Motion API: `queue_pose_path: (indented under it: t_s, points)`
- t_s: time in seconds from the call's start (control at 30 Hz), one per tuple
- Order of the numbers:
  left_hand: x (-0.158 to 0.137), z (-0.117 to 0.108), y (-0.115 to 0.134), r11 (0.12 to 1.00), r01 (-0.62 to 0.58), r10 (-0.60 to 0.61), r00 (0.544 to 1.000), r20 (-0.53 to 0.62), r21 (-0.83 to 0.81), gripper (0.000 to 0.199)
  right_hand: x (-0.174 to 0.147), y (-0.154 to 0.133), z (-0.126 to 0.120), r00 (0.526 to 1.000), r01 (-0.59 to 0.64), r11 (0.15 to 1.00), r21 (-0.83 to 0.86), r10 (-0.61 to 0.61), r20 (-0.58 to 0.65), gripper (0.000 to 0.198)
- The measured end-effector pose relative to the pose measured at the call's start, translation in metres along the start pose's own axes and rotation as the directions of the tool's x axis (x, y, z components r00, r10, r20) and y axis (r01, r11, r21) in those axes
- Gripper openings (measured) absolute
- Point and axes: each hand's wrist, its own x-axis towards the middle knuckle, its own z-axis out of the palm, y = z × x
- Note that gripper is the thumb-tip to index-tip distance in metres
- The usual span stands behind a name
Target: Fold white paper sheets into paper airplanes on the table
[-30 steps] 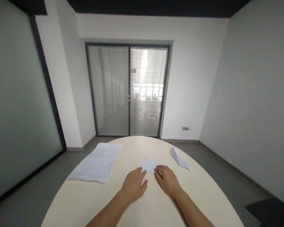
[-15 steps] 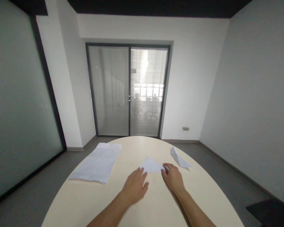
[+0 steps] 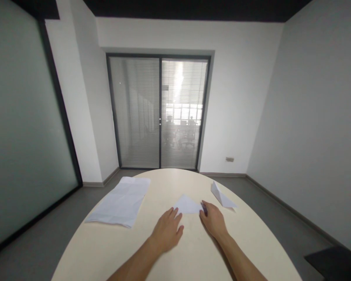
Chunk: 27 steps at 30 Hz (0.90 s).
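Note:
A white sheet of paper folded into a triangle point(image 3: 187, 204) lies flat on the table, its peak pointing away from me. My left hand point(image 3: 167, 230) rests at its left corner, palm down, fingers stretched out and thumb apart. At the right corner, my right hand point(image 3: 214, 219) has its fingers bent, with the thumb and index finger closed around the paper's tip. That tip is partly hidden by the fingers. Beyond my right hand stands another folded white paper point(image 3: 222, 196), creased along the middle with one side raised.
Several creased white paper sheets point(image 3: 119, 203) lie at the left of the round, cream table point(image 3: 181, 257). Past the far table edge are a glass door with blinds point(image 3: 134, 117) and white walls. A dark flat object point(image 3: 333, 261) is low at the right.

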Motion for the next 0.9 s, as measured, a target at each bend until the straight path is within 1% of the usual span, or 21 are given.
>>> queue_pose_path:
  t_s: [0.17, 0.3, 0.47, 0.53, 0.7, 0.83, 0.9]
  points:
    - [0.000, -0.001, 0.002, 1.000, 0.018, -0.018, 1.000, 0.004, -0.004, 0.048, 0.000, -0.001, -0.001, 0.999, 0.034, 0.997, 0.065, -0.035, 0.014, 0.048]
    - [0.003, 0.001, 0.006, 0.997, 0.079, -0.079, 0.997, 0.007, -0.009, 0.044, 0.000, -0.002, -0.002, 0.998, 0.044, 0.992, 0.117, -0.050, 0.049, 0.048]
    - [0.007, 0.006, 0.005, 0.988, 0.155, -0.155, 0.987, -0.038, -0.010, 0.044, 0.000, -0.002, -0.003, 0.988, 0.107, 0.977, 0.184, -0.124, 0.087, 0.037]
    - [0.008, 0.006, 0.005, 0.987, 0.163, -0.163, 0.986, -0.045, -0.006, 0.040, 0.000, -0.004, -0.004, 0.984, 0.134, 0.972, 0.194, -0.154, 0.091, 0.034]
    - [0.009, 0.006, 0.005, 0.987, 0.160, -0.160, 0.985, -0.058, -0.005, 0.036, -0.004, -0.013, -0.013, 0.977, 0.166, 0.974, 0.157, -0.184, 0.110, 0.034]
    - [0.009, 0.004, 0.006, 0.988, 0.156, -0.156, 0.987, -0.049, -0.010, 0.036, -0.008, -0.025, -0.022, 0.970, 0.165, 0.984, 0.069, -0.174, 0.170, 0.033]
    - [0.009, 0.003, 0.006, 0.988, 0.152, -0.153, 0.987, -0.053, -0.014, 0.036, -0.010, -0.029, -0.023, 0.961, 0.189, 0.981, 0.035, -0.192, 0.200, 0.034]
